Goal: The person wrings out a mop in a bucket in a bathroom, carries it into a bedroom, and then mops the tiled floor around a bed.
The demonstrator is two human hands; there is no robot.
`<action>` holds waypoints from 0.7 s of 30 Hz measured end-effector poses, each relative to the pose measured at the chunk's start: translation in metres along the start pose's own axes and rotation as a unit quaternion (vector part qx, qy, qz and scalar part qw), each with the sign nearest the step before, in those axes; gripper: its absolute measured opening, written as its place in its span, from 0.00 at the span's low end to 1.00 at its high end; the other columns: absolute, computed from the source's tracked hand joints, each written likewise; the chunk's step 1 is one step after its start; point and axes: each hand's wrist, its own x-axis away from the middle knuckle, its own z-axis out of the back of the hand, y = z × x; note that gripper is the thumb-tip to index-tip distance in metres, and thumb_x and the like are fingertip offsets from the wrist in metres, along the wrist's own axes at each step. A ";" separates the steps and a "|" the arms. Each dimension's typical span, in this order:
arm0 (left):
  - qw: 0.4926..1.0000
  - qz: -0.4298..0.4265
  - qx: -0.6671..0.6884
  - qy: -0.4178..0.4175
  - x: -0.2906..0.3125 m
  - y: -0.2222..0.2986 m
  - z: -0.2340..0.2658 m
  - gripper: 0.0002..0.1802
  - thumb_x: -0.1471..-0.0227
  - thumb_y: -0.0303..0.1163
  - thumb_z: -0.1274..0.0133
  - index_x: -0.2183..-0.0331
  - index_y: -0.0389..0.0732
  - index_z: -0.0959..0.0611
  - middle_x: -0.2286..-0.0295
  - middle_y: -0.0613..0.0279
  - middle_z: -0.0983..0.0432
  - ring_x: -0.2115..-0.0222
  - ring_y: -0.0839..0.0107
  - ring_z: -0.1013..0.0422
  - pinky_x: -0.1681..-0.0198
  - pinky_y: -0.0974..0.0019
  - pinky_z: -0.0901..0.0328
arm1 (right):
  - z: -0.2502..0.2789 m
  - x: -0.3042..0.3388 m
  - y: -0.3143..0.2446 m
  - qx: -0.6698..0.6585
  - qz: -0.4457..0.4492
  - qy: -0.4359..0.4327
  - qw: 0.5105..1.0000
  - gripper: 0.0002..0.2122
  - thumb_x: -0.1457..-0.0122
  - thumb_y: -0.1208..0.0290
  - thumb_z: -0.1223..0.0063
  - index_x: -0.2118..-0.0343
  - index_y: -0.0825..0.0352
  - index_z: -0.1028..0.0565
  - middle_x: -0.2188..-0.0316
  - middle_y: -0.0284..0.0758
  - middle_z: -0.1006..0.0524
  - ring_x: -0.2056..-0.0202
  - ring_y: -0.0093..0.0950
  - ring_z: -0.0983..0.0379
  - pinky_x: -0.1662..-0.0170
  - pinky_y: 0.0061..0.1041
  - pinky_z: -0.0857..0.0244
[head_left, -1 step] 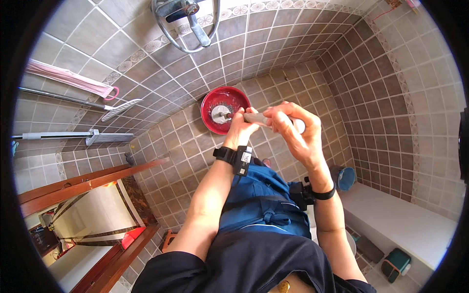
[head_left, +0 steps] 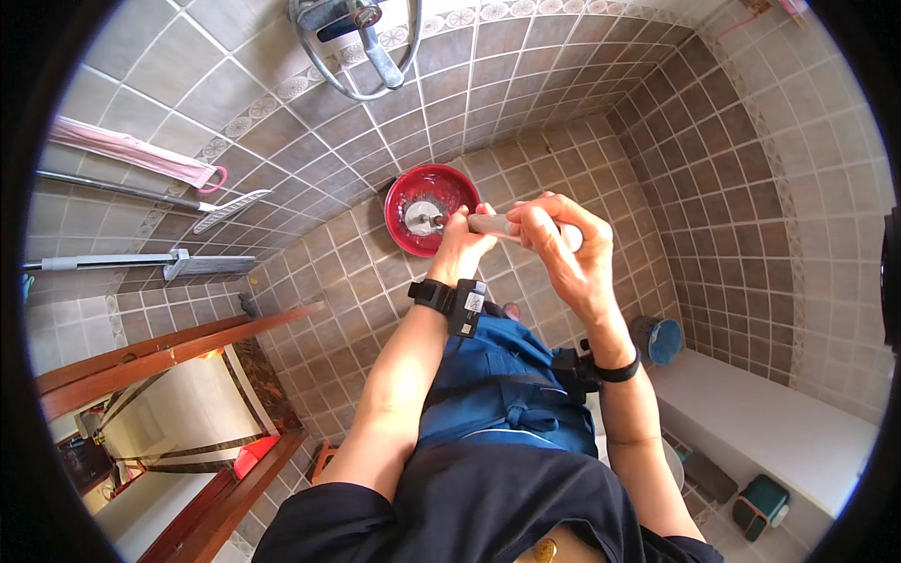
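While your right hand is curled around the upper part of the pale pole handle, with its rounded end showing past your fingers, your left hand is wrapped around it lower down. Both grips look narrow and closed on the handle, though how firmly your left fingers press cannot be told. The handle runs down toward the round white disc head, which sits inside the red basin on the tiled floor, near the foot of the wall. Whether the disc touches the basin's bottom, or whether liquid lies around it, is too small to tell.

If you lean the handle sideways, the disc could press on the basin wall and make it slide or tip, since no hand steadies the basin. A damp palm, if yours is, could let the handle slip. Pushing toward the wall could knock the basin against it.

Compared with the earlier frame, almost nothing differs: the whole view has shifted very slightly, and both hands keep the same places on the handle.
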 end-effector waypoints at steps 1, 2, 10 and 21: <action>1.000 0.011 0.025 -0.006 -0.005 0.001 0.009 0.10 0.43 0.35 0.55 0.69 0.37 0.31 0.73 0.61 0.31 0.68 0.67 0.31 0.59 0.58 0.33 | -0.006 -0.001 0.008 -0.025 -0.009 0.037 0.999 0.08 0.40 0.74 0.53 0.69 0.74 0.25 0.75 0.34 0.25 0.72 0.18 0.32 0.66 0.19 0.37; 0.999 0.013 0.035 -0.023 -0.012 0.002 0.016 0.10 0.43 0.35 0.56 0.68 0.37 0.31 0.72 0.60 0.31 0.67 0.66 0.31 0.58 0.58 0.33 | -0.008 -0.003 0.012 -0.018 -0.011 0.045 0.999 0.08 0.40 0.73 0.53 0.69 0.73 0.25 0.75 0.34 0.25 0.72 0.18 0.31 0.65 0.19 0.37; 0.926 -0.041 -0.361 -0.101 0.030 0.005 -0.043 0.05 0.45 0.23 0.54 0.65 0.35 0.28 0.63 0.58 0.32 0.57 0.71 0.33 0.51 0.68 0.36 | 0.029 -0.002 0.014 0.333 -0.012 0.047 0.942 0.10 0.47 0.69 0.46 0.67 0.71 0.22 0.68 0.41 0.22 0.66 0.39 0.24 0.64 0.30 0.31; 0.936 0.102 0.203 0.270 -0.032 -0.071 0.070 0.14 0.41 0.41 0.59 0.71 0.40 0.35 0.79 0.61 0.36 0.79 0.69 0.37 0.73 0.61 0.37 | 0.041 0.077 -0.015 0.600 -0.104 -0.193 0.769 0.22 0.54 0.63 0.39 0.54 0.62 0.27 0.73 0.36 0.26 0.72 0.35 0.25 0.69 0.31 0.32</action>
